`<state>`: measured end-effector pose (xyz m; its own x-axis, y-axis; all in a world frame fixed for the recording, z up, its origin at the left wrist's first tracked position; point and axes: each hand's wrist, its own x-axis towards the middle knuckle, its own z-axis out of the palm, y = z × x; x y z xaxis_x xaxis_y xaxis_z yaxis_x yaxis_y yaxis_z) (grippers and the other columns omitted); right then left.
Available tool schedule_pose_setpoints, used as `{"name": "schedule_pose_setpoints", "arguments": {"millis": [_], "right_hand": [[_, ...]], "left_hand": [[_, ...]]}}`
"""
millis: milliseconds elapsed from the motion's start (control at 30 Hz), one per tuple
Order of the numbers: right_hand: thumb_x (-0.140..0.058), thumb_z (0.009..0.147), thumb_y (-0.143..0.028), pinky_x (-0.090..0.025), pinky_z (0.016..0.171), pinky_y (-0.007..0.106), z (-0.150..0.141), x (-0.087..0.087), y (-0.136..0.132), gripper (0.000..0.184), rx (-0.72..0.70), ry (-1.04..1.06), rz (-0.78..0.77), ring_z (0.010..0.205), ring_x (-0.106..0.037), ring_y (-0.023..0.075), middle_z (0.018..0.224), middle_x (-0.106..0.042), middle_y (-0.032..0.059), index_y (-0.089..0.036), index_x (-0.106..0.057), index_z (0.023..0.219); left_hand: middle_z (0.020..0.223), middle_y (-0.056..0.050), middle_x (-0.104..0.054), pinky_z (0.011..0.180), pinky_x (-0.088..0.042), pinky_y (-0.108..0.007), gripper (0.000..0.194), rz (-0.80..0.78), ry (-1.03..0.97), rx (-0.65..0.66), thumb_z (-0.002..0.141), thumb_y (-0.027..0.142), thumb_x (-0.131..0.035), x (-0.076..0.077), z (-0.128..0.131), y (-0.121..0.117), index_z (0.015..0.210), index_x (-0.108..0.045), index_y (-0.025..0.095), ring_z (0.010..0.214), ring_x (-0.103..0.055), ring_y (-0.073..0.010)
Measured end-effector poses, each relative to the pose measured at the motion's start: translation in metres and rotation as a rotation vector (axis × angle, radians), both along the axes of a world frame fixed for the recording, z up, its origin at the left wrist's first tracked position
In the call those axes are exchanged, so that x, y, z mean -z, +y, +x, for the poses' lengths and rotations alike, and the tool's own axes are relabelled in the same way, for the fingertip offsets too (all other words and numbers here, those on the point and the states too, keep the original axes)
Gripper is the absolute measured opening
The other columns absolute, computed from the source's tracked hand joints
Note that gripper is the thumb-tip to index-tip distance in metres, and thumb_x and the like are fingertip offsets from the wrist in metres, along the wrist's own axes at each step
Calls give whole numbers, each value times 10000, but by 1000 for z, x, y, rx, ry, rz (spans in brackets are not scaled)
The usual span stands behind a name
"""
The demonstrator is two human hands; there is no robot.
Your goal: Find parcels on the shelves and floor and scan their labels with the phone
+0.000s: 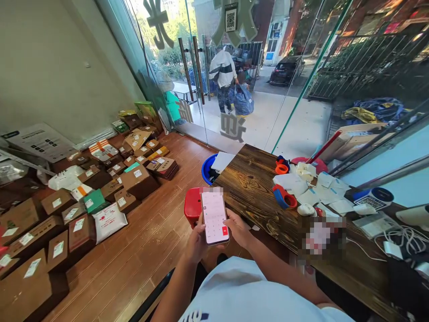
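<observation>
I hold a smartphone [214,217] upright in front of me, its lit screen showing a keypad and a red button. My left hand [196,239] grips its left edge and back. My right hand [238,228] wraps the right edge, thumb near the red button. The phone hovers over a red stool [191,206] beside a dark wooden table [254,188].
Many cardboard parcels [83,197] cover the wooden floor at left. On the table lie tape dispensers [284,197], paper labels [321,188] and cables [405,237]. A blue bin [207,170] stands by the table's end. Outside the glass doors [197,71], a person [223,78] carries a blue bag.
</observation>
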<state>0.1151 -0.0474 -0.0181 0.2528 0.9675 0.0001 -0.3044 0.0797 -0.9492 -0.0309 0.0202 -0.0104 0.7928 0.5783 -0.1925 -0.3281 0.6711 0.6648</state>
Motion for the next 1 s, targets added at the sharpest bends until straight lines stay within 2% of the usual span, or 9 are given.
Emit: {"name": "schedule_pose_setpoints", "arguments": {"millis": [167, 300, 400, 567, 800, 1000], "right_hand": [[-527, 819, -260, -511, 730, 333, -2, 6, 1, 316, 60, -24, -16, 865, -657, 214, 1035, -707, 63, -192, -597, 1119], [-676, 780, -323, -516, 775, 366, -7, 10, 3, 392, 120, -61, -49, 919, -650, 238, 1069, -700, 81, -192, -585, 1138], [-707, 764, -345, -514, 793, 372, -9, 10, 4, 417, 136, -69, -58, 935, -645, 240, 1091, -694, 85, -194, -586, 1133], [-557, 814, -339, -512, 673, 320, -5, 4, 3, 355, 54, -12, -36, 792, -654, 206, 999, -713, 69, -188, -589, 1134], [-482, 796, -262, -500, 709, 339, 0, 0, 4, 356, 42, -5, -26, 813, -644, 216, 986, -718, 60, -196, -630, 1113], [-509, 829, -303, -508, 707, 328, -4, 4, 4, 330, 50, -16, -30, 827, -650, 209, 1003, -707, 68, -189, -609, 1122]], "left_hand": [[1427, -51, -476, 940, -469, -457, 745, 19, 19, 29, 816, 289, -516, 3, 4, -2, 1492, -208, 339, 1232, -490, -318], [1446, -43, -449, 942, -470, -451, 760, 54, 41, 20, 812, 277, -523, 5, 6, -4, 1492, -193, 356, 1227, -488, -307], [1451, -50, -441, 945, -468, -453, 765, 55, 35, 5, 808, 290, -526, 6, 7, -4, 1495, -193, 340, 1234, -478, -311], [1451, -63, -441, 973, -447, -467, 765, 20, 1, 26, 818, 292, -513, 7, 4, 0, 1503, -174, 320, 1261, -457, -323], [1466, -54, -429, 975, -443, -504, 761, 2, -12, 30, 823, 304, -499, 5, 0, 0, 1503, -162, 342, 1285, -436, -345], [1463, -51, -434, 977, -444, -495, 779, 4, -10, 38, 817, 299, -517, 4, 0, 0, 1504, -154, 346, 1278, -447, -338]]}}
